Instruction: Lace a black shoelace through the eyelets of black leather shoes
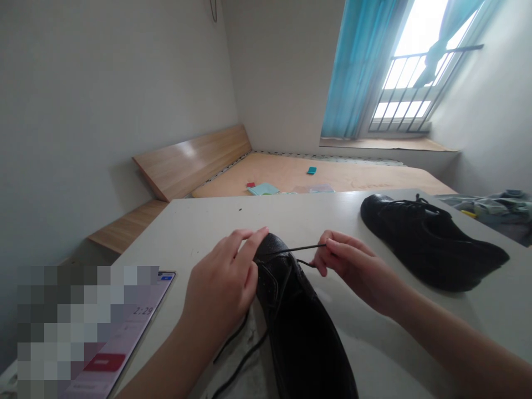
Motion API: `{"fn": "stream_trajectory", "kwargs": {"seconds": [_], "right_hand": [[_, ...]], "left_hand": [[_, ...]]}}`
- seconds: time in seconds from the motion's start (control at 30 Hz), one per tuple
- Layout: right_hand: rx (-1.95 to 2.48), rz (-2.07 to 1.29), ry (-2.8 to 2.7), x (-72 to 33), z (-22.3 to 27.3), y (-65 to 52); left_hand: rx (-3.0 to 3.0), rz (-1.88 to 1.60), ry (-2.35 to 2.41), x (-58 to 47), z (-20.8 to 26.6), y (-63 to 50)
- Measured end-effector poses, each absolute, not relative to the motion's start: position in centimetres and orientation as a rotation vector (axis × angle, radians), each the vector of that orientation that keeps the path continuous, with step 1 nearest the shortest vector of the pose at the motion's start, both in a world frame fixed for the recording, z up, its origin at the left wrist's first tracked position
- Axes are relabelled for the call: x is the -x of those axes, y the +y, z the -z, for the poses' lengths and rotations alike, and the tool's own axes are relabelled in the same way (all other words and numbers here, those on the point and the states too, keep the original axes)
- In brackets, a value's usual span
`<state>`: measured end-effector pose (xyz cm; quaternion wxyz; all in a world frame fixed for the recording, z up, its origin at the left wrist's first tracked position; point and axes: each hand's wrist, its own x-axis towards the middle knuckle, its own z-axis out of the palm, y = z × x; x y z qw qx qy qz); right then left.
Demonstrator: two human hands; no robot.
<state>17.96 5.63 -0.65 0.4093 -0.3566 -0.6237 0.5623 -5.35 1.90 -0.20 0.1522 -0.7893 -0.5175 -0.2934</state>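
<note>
A black lace-up shoe (pixel 305 332) lies on the white table, its toe pointing away from me. My left hand (pixel 222 277) is closed against the left side of its toe, with the fingertips partly hidden. In a pinch between thumb and fingers, my right hand (pixel 353 269) holds a thin black shoelace (pixel 305 247), drawn taut to the right from the front of the shoe. A second stretch of lace runs below it to the same hand. Loose lace (pixel 243 360) trails on the table left of the shoe.
Another black shoe (pixel 419 241), laced, stands on the white table (pixel 199 221) at the right. A phone (pixel 120 338), partly blurred out, is at the left. Behind the table is a bed (pixel 353 174) with several small flat items, and clothes (pixel 502 208) lie far right.
</note>
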Motion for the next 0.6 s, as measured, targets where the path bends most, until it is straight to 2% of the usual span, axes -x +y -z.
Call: {"fn": "stream_trajectory", "kwargs": {"seconds": [0.17, 0.23, 0.3, 0.37, 0.5, 0.53, 0.6], "right_hand": [[1.205, -0.432, -2.315, -18.7, 0.5, 6.1], [1.198, -0.319, -2.492, -18.8, 0.7, 6.3], [1.186, -0.410, -2.499, -18.9, 0.8, 6.6], [1.182, -0.485, -2.335, -19.0, 0.8, 6.7], [1.211, -0.364, -1.866, -19.2, 0.3, 6.6], [1.200, -0.427, -1.749, -19.2, 0.0, 6.5], [1.124, -0.761, -1.540, -19.3, -0.5, 6.4]], "left_hand": [[2.171, 0.513, -1.844, 5.8, 0.1, 2.5], [2.172, 0.376, -1.999, 5.8, -0.2, 2.5], [2.189, 0.362, -2.092, 5.6, -0.5, 2.5], [2.274, 0.558, -2.078, 5.4, -0.7, 2.5], [2.488, 1.304, -1.908, 5.2, -0.8, 2.5], [2.507, 1.520, -1.903, 5.2, -0.9, 2.5], [2.490, 2.055, -1.944, 5.2, -1.1, 2.4]]}}
